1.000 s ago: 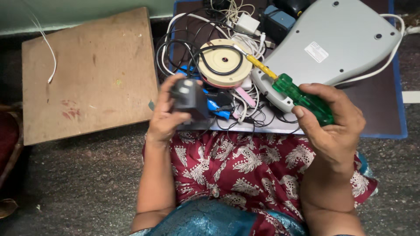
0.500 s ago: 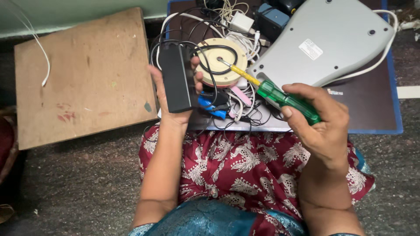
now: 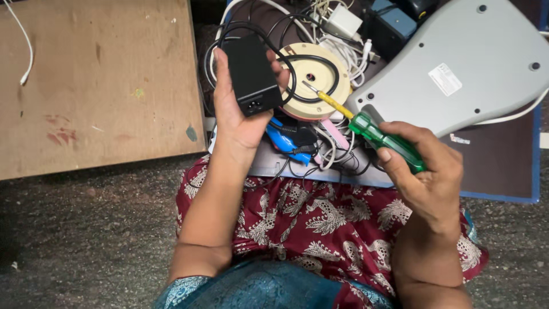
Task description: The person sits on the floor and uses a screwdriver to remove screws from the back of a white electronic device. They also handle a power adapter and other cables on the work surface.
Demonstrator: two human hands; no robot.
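My left hand (image 3: 237, 117) holds a black rectangular power adapter (image 3: 250, 74), palm up, with its black cable looping off behind it. My right hand (image 3: 426, 174) grips a screwdriver (image 3: 366, 127) by its green handle; the yellow shaft points up and left, and its tip lies over a round cream-coloured disc (image 3: 311, 77) wrapped by a black cord. Both hands hover above a heap of tangled cables (image 3: 320, 146) on a dark board across my lap.
A large grey plastic casing (image 3: 463, 68) lies upside down at the upper right on a dark mat with a blue edge (image 3: 503, 177). A wooden board (image 3: 94, 80) lies at the left with a white cable (image 3: 23, 40). Rough ground surrounds my red patterned cloth (image 3: 320, 229).
My left hand has lifted the black adapter and turned it long-side up, moving it up and away from me. My right hand with the screwdriver has shifted a little to the left.
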